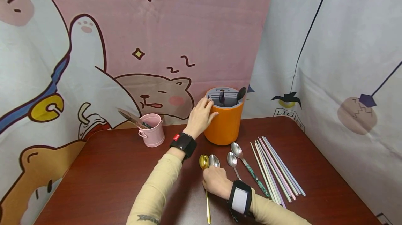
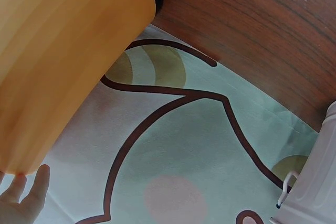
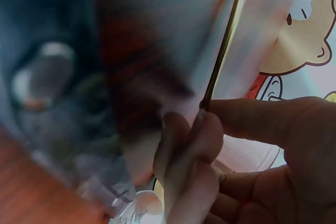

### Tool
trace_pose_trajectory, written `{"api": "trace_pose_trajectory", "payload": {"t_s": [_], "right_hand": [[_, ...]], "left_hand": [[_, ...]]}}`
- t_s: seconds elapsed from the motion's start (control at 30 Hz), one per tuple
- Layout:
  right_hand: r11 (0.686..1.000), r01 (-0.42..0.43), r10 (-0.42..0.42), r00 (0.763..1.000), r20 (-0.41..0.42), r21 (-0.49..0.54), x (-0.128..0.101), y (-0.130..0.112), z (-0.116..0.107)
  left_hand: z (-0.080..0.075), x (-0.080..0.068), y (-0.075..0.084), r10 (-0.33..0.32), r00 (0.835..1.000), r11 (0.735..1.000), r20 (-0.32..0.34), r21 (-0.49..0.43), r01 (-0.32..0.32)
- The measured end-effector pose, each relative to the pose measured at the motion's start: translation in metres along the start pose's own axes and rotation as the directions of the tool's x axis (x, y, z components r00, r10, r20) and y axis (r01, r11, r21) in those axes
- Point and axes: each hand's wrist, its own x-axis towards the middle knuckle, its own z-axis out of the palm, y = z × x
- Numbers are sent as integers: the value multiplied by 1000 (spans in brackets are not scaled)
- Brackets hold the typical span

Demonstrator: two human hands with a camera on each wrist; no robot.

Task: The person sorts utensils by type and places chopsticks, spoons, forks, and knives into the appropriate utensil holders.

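Lying beside hands: spoons point(image 1: 236, 155), chopsticks point(image 1: 276, 169).

Both arms are in pale yellow long sleeves. The left wrist carries a black strap point(image 1: 183, 144) with a small red tag on it. The right wrist wears a black band point(image 1: 240, 200) with a broad white patch across its middle.

We see a dark wood table point(image 1: 110, 179), smooth and a bit shiny. On it the orange holder point(image 1: 223, 124) looks like smooth matt plastic. Left of the holder the pink bucket point(image 1: 153, 135) looks like painted metal. In front of the holder lie shiny metal spoons: a gold spoon point(image 1: 204, 162) and silver spoons point(image 1: 235, 153). Behind it hangs soft cloth point(image 1: 188, 36).
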Motion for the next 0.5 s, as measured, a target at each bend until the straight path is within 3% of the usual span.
{"api": "trace_pose_trajectory", "payload": {"t_s": [0.3,0.5], "right_hand": [[998,-10,6,997,73,57,5,-3,-2],[981,-42,12,988,155,191,5,-1,-6]], "left_hand": [[1,0,0,9,1000,1000,-21,-2,-9],[0,0,1,4,1000,1000,-13,-1,-4]]}}
